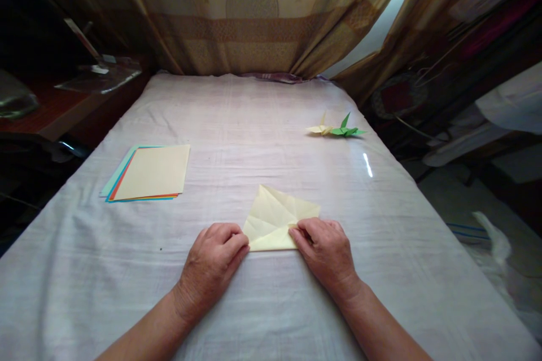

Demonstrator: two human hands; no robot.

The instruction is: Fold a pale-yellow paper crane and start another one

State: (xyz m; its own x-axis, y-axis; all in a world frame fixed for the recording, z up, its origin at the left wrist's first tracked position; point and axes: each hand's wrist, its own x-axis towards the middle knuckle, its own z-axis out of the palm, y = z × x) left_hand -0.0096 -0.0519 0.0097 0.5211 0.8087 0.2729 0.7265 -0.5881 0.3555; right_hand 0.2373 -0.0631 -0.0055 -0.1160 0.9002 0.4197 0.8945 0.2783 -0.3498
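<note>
Forearms: both come in from the near edge of the cloth-covered table [262, 124] and meet at the folded yellow paper [273, 217], the landmark for everything below.
Left hand [212, 265]: lies palm down with curled fingers, fingertips pressing the paper's near-left corner; it grips nothing.
Right hand [326, 248]: also palm down, fingertips pinching or pressing a flap at the paper's near-right edge; whether the flap is lifted cannot be told.
Paper stack [150, 174]: beyond and to the left of the folded paper, well apart from it; a cream sheet lies on top, with orange, teal and blue edges showing beneath.
Yellow paper figure [320, 129]: beyond and to the right of the folded paper, well apart, touching or just beside the green one.
Green paper figure [347, 130]: just right of the yellow figure, close to the table's right edge.
In the way: nothing lies between the folded paper and the stack or the figures.
Edges: bare cloth runs all around the folded paper; the table's right edge drops to a cluttered floor, a dark wooden shelf [55, 107] stands off the left edge, and a curtain [254, 17] hangs at the far end.
Paper's look: pale yellow, flat, roughly triangular with the point away from the person, crossed by several crease lines.
</note>
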